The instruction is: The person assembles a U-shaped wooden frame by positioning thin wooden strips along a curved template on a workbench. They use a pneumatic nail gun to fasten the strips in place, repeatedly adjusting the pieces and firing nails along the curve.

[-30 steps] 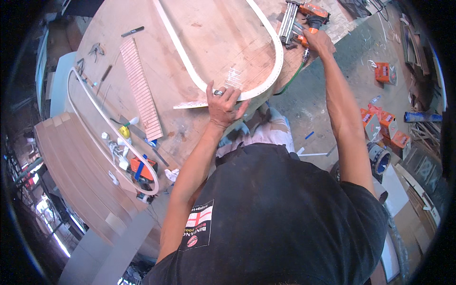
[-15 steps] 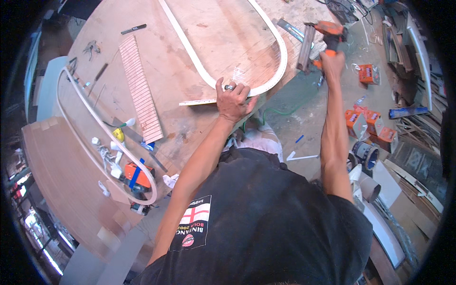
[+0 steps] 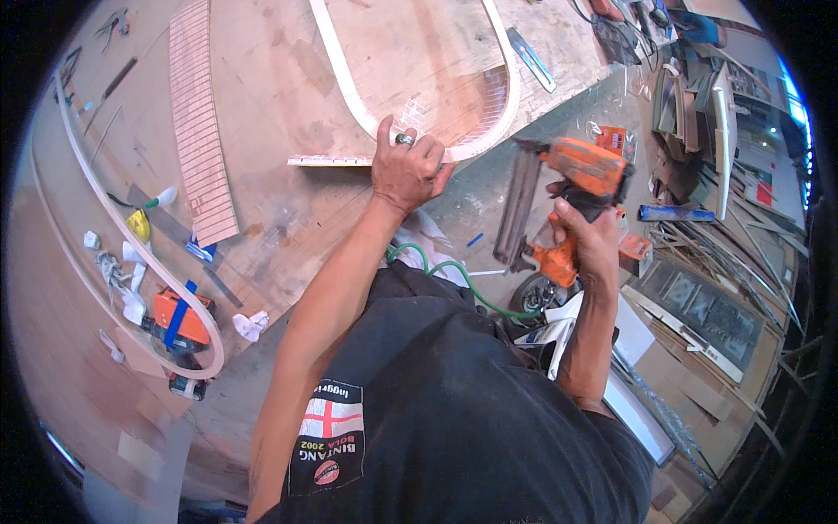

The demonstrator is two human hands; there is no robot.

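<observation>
My left hand (image 3: 406,170) is closed round the near bend of a U-shaped pale strip (image 3: 346,83) on the wooden worktable (image 3: 279,96). A straight, notched end of that strip runs out left of my fingers. Fine slits line the inner side of its right-hand curve. In my right hand (image 3: 592,244) is an orange and black nail gun (image 3: 587,166), held up in the air off the table's near right edge. Its dark, long magazine points away to the left, apart from the strip. A green air hose (image 3: 476,286) loops below.
A board with many crosswise slits (image 3: 201,122) lies left on the table. Farther left is a second bent strip (image 3: 131,231), with an orange tool wrapped in blue tape (image 3: 185,316) inside its loop. A cutter knife (image 3: 531,61) lies near the right edge. Scrap wood (image 3: 698,113) clutters the right.
The nail gun in my right hand has come down and nearer, from beside the table's far right edge. My left hand still grips the strip. The whole view has shifted to the right.
</observation>
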